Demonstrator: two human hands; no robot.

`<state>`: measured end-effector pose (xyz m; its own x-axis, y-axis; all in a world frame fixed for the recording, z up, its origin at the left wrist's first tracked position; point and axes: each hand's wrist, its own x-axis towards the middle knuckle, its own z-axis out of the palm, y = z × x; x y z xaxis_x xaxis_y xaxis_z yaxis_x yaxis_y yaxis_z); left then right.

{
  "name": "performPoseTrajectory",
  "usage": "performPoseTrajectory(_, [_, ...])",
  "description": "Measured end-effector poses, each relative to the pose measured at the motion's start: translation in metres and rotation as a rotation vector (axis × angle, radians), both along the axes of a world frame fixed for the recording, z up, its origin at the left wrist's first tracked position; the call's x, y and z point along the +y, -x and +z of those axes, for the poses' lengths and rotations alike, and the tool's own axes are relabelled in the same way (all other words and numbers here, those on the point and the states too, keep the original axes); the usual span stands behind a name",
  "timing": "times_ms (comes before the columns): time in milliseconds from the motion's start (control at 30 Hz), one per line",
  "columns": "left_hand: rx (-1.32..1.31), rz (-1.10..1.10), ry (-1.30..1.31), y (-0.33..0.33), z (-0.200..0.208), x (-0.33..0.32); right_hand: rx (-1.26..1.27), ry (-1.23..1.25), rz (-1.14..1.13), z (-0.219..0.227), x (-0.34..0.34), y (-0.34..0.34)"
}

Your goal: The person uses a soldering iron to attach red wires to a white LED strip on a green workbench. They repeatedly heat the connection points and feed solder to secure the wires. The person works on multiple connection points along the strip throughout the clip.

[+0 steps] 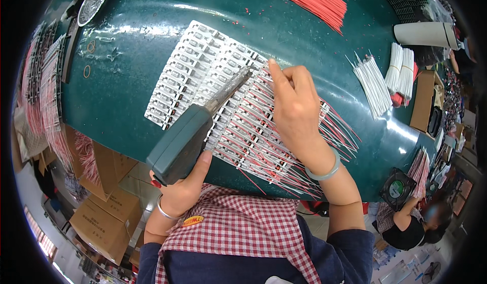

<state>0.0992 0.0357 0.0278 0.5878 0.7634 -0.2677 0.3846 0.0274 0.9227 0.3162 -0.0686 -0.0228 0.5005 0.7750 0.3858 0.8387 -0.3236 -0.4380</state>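
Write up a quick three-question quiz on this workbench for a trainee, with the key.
1. Which hand grips the dark green tool?
2. True or false: the all-red wire pile lies on the near side of the rows of white parts, by the checked apron.
3. Choose one. What circles the wrist of the right hand?
A) a black watch
B) a pale green bangle
C) a rubber band

Key:
1. The left hand.
2. False; the pile lies beyond the white parts, toward the far side of the table.
3. B.
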Motion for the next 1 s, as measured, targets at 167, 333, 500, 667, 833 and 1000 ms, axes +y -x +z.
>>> performPoseTrajectory(167, [-0.025, -0.052, -0.114, -0.001, -0.005, 0.001, -0.045, 0.030, -0.010, 0.003, 0.005, 0.002])
performPoseTrajectory(333, [0.044, -0.012, -0.074, -0.003, -0.001, 0.000, 0.057, -0.022, -0.008, 0.005, 0.000, 0.002])
performPoseTrajectory(500, [0.017, -0.083, -0.244, -0.009, 0.000, 0.001, 0.009, -0.097, -0.003, 0.001, 0.001, 0.000])
performPoseTrajectory(667, [0.016, -0.153, -0.334, -0.008, -0.007, 0.002, -0.011, -0.122, -0.009, -0.001, 0.002, -0.001])
performPoseTrajectory(833, [-0.036, -0.208, -0.372, -0.016, -0.004, 0.005, 0.024, -0.106, -0.023, 0.001, 0.001, 0.001])
performPoseTrajectory(1000, [-0.023, -0.213, -0.365, -0.018, -0.004, 0.003, -0.030, -0.114, -0.004, -0.001, 0.002, 0.000])
